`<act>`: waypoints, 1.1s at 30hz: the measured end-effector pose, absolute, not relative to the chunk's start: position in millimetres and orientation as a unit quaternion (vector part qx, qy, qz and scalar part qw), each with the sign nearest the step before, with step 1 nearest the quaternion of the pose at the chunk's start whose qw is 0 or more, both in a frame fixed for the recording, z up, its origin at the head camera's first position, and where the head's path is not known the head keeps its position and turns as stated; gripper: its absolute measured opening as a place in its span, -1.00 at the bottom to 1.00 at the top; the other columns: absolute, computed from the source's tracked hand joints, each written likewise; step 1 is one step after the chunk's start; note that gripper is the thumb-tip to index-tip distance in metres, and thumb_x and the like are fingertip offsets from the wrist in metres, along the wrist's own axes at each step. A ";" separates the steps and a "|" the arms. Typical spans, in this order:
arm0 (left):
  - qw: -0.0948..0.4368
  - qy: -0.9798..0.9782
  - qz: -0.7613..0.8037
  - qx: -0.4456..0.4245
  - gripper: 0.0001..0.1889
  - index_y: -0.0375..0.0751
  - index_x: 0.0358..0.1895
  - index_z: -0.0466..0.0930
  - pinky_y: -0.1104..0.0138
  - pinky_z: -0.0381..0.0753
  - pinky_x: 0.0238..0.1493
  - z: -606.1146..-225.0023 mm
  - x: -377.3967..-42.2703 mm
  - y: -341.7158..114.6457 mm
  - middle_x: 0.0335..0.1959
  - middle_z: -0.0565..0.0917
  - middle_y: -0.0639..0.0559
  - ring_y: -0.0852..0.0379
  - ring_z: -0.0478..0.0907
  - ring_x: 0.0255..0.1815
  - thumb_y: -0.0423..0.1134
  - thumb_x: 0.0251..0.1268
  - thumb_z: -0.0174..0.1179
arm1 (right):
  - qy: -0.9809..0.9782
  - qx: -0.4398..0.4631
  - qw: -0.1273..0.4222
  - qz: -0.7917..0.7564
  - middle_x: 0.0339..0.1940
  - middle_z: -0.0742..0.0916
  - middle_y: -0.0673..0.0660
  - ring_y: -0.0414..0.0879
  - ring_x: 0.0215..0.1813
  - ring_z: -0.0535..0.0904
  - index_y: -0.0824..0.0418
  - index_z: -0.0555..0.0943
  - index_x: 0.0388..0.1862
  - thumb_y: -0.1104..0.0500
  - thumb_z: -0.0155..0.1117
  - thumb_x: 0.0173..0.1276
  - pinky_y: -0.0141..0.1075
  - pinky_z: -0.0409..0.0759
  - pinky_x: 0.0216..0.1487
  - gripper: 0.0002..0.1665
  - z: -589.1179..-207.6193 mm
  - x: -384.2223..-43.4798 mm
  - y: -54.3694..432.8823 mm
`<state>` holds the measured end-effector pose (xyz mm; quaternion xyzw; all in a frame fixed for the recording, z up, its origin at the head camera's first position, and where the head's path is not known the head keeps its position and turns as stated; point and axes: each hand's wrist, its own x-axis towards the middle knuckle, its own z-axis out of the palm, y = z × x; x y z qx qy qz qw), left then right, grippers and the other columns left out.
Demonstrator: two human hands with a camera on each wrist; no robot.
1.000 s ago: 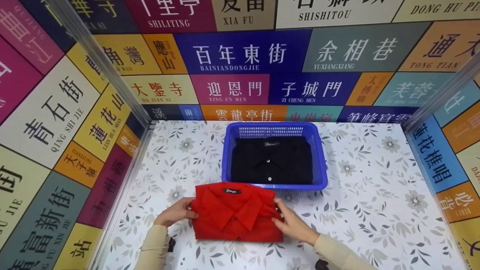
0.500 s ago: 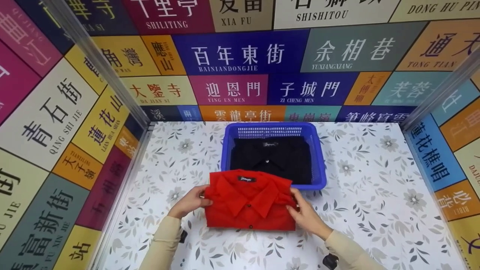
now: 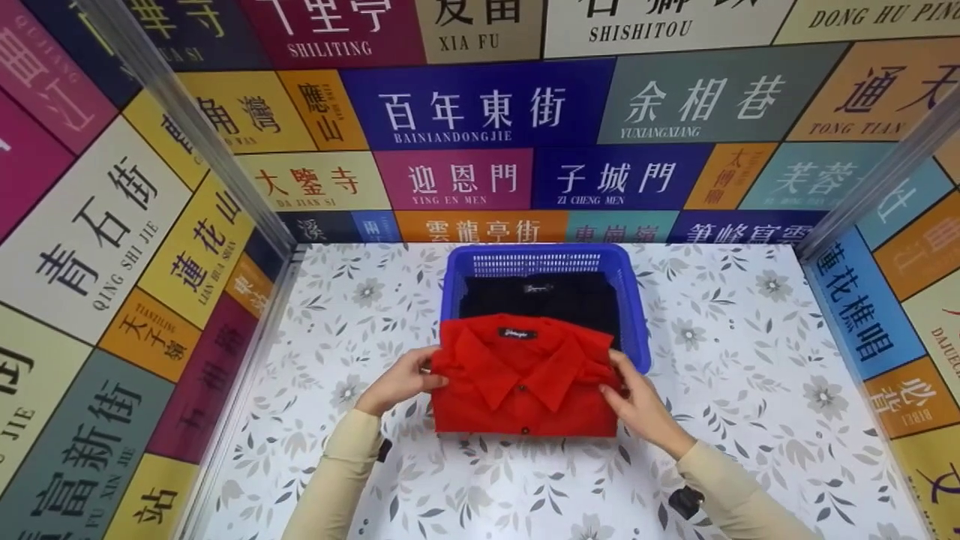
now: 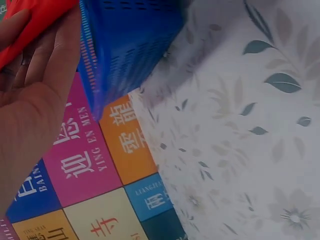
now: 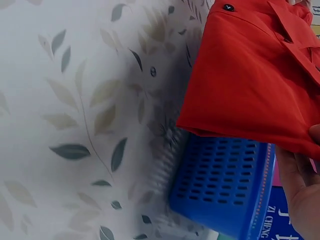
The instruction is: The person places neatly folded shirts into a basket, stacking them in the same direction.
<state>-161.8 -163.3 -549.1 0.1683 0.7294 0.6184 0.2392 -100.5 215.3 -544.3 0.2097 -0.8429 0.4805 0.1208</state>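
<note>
A folded red shirt [image 3: 517,382] with a pointed collar, dark buttons and a black neck label is held up between both hands. My left hand [image 3: 403,381] pinches its left edge, thumb on top and fingers beneath. On the opposite edge my right hand [image 3: 643,401] grips it the same way. The shirt hangs over the near part of a blue plastic basket [image 3: 636,315], hiding its front rim. Inside that basket lies a folded black shirt [image 3: 487,294], its lower part covered from view. In the right wrist view the red shirt [image 5: 250,75] is above the basket's perforated side [image 5: 215,170].
The table [image 3: 750,390] has a white covering printed with grey leaves and flowers. Panels with colourful street-name lettering [image 3: 480,112] rise behind the basket and on both sides. A clear corner strip [image 3: 225,150] runs up the left back corner.
Both hands have carried the red shirt forward and to the right, from in front of the basket to over its near part. More of the black shirt is now covered.
</note>
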 end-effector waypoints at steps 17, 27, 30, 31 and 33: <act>0.073 0.823 0.505 0.251 -0.62 -0.43 0.09 0.52 0.22 0.59 -0.18 -516.2 -195.6 -133.2 -0.15 0.64 -0.20 -0.02 0.56 -0.19 -0.57 0.16 0.17 | -0.844 0.192 0.140 0.480 -0.17 0.68 0.31 -0.05 -0.20 0.59 0.46 0.40 0.13 0.65 0.20 0.11 -0.39 0.59 -0.28 -0.43 -516.0 -142.0 247.1; -0.025 0.847 0.477 0.236 -0.69 -0.46 -0.03 0.59 0.09 0.60 -0.14 -513.0 -216.9 -120.4 -0.17 0.67 -0.27 -0.12 0.62 -0.16 -0.62 0.11 0.15 | -0.850 0.170 0.177 0.466 -0.12 0.67 0.23 -0.07 -0.25 0.55 0.28 0.42 0.15 0.54 0.21 0.19 -0.47 0.48 -0.34 -0.47 -532.5 -183.8 254.6; -0.048 0.856 0.461 0.229 -0.70 -0.42 -0.08 0.61 0.11 0.59 -0.10 -516.5 -222.4 -118.9 -0.18 0.68 -0.23 -0.09 0.62 -0.14 -0.63 0.10 0.13 | -0.850 0.176 0.181 0.461 -0.11 0.66 0.24 -0.02 -0.24 0.55 0.29 0.42 0.14 0.53 0.20 0.18 -0.42 0.45 -0.31 -0.47 -533.2 -191.4 252.9; -0.056 0.858 0.457 0.227 -0.71 -0.41 -0.09 0.62 0.11 0.59 -0.10 -518.0 -224.1 -118.7 -0.18 0.68 -0.22 -0.09 0.62 -0.14 -0.63 0.09 0.12 | -0.850 0.179 0.180 0.461 -0.10 0.66 0.24 -0.01 -0.23 0.55 0.30 0.41 0.14 0.53 0.19 0.18 -0.39 0.45 -0.29 -0.47 -534.0 -193.5 252.2; -0.063 0.862 0.451 0.223 -0.71 -0.39 -0.12 0.63 0.11 0.59 -0.11 -521.6 -226.8 -118.8 -0.19 0.69 -0.21 -0.07 0.62 -0.15 -0.63 0.07 0.12 | -0.851 0.182 0.173 0.461 -0.09 0.66 0.24 0.00 -0.21 0.55 0.28 0.41 0.13 0.55 0.18 0.17 -0.32 0.46 -0.25 -0.47 -536.6 -196.0 250.7</act>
